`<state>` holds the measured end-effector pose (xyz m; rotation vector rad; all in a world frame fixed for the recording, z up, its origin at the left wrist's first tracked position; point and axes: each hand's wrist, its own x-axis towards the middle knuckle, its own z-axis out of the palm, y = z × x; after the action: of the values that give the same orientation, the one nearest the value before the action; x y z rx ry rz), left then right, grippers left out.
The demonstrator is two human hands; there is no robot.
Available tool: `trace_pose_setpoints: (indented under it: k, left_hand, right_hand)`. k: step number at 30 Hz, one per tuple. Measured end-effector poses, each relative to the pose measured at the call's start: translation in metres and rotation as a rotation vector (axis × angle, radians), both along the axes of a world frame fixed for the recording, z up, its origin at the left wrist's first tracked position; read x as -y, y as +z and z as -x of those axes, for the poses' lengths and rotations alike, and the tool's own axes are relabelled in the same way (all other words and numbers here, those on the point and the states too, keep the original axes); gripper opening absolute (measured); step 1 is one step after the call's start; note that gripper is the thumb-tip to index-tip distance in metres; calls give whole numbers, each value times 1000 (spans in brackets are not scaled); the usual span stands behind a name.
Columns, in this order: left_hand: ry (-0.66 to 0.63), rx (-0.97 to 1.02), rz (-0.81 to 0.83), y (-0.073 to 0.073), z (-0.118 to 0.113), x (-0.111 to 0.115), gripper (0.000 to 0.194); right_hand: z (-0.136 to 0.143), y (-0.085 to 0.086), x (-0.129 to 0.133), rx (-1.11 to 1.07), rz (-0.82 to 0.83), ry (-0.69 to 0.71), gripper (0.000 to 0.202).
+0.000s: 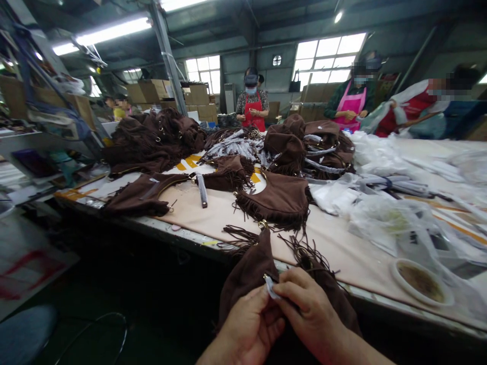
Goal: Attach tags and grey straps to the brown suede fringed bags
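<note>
A dark brown fringed handbag (247,268) hangs over the table's front edge, close to me. From its gold-coloured fitting sticks a zipper pull (270,287) covered in something whitish. My right hand (308,301) pinches this pull between thumb and fingers. My left hand (253,322) is closed at the pull's other side, thumb against it and the other fingers curled below. Behind the hands, another part of brown fringed material (327,284) drapes over the edge. A second brown fringed bag (279,200) lies flat just beyond. A wrapped grey strap (202,190) lies further left.
Brown bags form a heap (152,137) at the back left and a pile (304,144) at the centre. Clear plastic (403,223) covers the right side, near a round bowl (420,282) of brown stuff. Co-workers in red (254,114) and pink (350,106) aprons stand across the table.
</note>
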<state>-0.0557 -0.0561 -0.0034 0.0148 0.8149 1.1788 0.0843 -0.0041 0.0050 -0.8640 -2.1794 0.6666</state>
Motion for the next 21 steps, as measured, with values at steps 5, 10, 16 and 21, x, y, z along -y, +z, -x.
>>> trace_pose_setpoints:
  k: [5,10,16,21]
  left_hand:
    - [31,51,25,-1,-3,1,19]
    - [44,67,61,5,-3,0,12]
    - [3,0,5,14,-1,0,18]
    - [-19,-412,-72,9,5,1,34]
  right_hand:
    - [-1,1,4,27,-128,4,19]
    - [-4,5,8,62,-268,61,19]
    - [-7,19,11,153,-335,199,31]
    - [-8,21,5,105,-105,290,25]
